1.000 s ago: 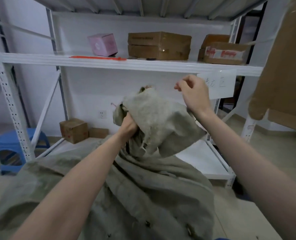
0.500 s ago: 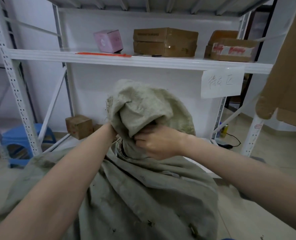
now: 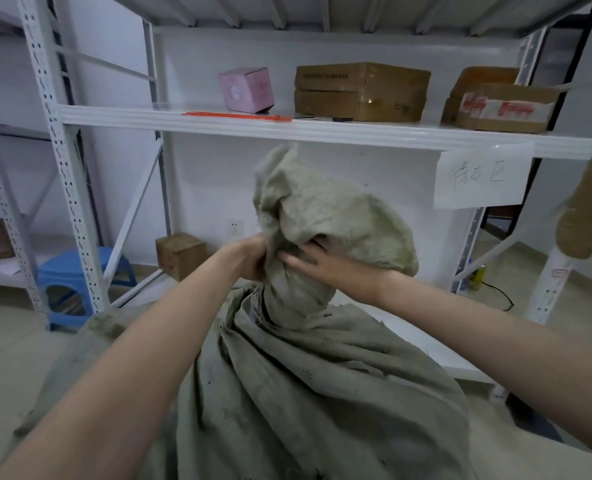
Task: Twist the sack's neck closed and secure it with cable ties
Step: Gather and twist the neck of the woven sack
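Gripping the gathered neck (image 3: 294,299) of the sack (image 3: 305,393) from either side, both hands sit close together, almost touching. The left hand (image 3: 251,259) is curled round the cloth on its left side. The right hand (image 3: 329,268) lays its fingers (image 3: 291,259) across the front, thumb tucked up under the loose top, which flops over to the right above the wrist. Below the hands the neck is bunched narrow, and the grey-green sack spreads wide between the person's forearms. Orange cable ties (image 3: 235,115) lie on the white shelf (image 3: 322,133) above, well apart from the sack, just in front of a pink box (image 3: 246,90) and beside brown cartons (image 3: 360,91). A blue stool (image 3: 76,271) stands to the left.
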